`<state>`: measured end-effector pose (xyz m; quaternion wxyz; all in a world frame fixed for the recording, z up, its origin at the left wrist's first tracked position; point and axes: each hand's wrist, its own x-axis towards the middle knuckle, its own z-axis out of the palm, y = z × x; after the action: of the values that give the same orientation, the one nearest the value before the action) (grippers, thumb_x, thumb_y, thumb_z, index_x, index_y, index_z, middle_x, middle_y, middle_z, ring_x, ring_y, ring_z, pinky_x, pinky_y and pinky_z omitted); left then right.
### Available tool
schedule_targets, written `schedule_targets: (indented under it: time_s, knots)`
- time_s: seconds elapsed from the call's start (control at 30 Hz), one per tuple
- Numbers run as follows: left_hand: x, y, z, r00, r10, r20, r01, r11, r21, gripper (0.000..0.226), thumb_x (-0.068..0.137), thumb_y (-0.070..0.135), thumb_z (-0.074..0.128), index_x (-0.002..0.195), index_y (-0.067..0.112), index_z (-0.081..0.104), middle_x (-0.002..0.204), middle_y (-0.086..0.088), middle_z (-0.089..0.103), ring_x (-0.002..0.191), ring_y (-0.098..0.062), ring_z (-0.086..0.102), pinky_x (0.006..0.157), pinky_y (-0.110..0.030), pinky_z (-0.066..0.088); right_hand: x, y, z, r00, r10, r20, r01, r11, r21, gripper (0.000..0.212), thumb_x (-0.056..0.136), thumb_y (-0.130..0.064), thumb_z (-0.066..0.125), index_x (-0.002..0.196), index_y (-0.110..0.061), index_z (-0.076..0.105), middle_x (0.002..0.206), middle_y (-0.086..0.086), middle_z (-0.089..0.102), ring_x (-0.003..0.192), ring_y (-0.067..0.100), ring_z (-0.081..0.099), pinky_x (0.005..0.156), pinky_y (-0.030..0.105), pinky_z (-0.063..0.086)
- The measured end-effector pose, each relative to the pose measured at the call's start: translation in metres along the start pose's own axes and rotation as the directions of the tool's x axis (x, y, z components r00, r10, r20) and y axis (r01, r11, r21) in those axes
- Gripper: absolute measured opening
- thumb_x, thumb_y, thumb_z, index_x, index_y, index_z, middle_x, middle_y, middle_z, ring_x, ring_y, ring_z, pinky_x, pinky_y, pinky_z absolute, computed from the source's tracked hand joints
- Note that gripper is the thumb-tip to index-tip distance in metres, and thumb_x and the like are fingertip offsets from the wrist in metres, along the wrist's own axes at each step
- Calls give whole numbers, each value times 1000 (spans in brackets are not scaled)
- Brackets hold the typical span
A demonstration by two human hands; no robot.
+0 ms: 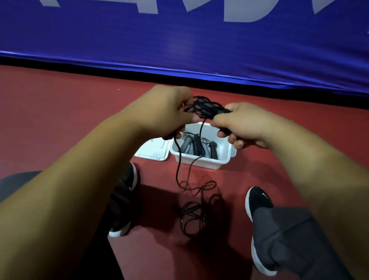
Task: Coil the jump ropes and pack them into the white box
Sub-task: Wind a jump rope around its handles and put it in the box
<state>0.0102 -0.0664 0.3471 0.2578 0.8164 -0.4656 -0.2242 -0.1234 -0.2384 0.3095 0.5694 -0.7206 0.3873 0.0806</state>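
Observation:
A black jump rope (205, 109) is bunched in loops between both hands, held above the white box (201, 161). My left hand (166, 112) grips the left end of the bundle. My right hand (242, 125) grips the right end, where the black handles show. Two strands hang from the bundle past the box to a loose tangle of rope (196, 209) on the red floor. Inside the box lie coiled ropes with grey and black handles (197, 144).
The box's white lid (154, 149) lies flat on the floor to its left. My two black shoes (125, 197) (259, 218) flank the rope tangle. A blue banner (189, 44) stands just behind the box.

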Motion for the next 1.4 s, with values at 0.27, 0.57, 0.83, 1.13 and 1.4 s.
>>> schedule_targets:
  time_s: [0.27, 0.57, 0.83, 1.13, 1.4]
  knots:
    - [10, -12, 3, 996, -78, 45, 60, 945, 323, 30, 110, 42, 43, 93, 18, 51, 77, -8, 74, 65, -24, 71, 69, -43, 59, -10, -7, -4, 974, 62, 216, -46, 996, -79, 8, 99, -17, 63, 101, -15, 56, 76, 7, 59, 50, 12, 34, 42, 19, 26]
    - [2, -7, 11, 970, -86, 227, 46, 983, 177, 21, 110, 39, 51, 98, 21, 52, 61, -9, 70, 48, -23, 71, 55, -40, 62, -8, 2, -12, 944, 254, 210, -171, 922, -348, 12, 98, -23, 61, 108, -15, 60, 75, 3, 60, 48, 12, 39, 43, 18, 33]
    - [4, -11, 6, 923, -185, 337, 117, 970, 212, 25, 105, 38, 59, 100, 14, 64, 81, -12, 77, 67, -17, 78, 63, -35, 63, -8, -2, -18, 966, 176, 187, -119, 952, -281, 11, 97, -19, 64, 106, -13, 61, 74, 4, 61, 48, 13, 38, 43, 18, 33]
    - [3, -9, 11, 890, -224, 398, 183, 973, 138, 33, 111, 41, 46, 101, 12, 59, 76, -12, 77, 67, -24, 77, 64, -40, 64, -7, 3, -23, 923, 303, 237, -183, 888, -421, 19, 97, -23, 63, 113, -13, 63, 83, 6, 60, 47, 12, 38, 42, 18, 33]
    - [-1, 0, 7, 953, 28, 302, 48, 969, -241, 45, 110, 48, 47, 99, 14, 75, 71, -5, 70, 70, -21, 68, 79, -39, 56, 5, 3, -22, 999, 2, -46, -7, 993, -122, 24, 96, -21, 67, 112, -2, 63, 84, 11, 73, 50, 15, 46, 44, 24, 42]
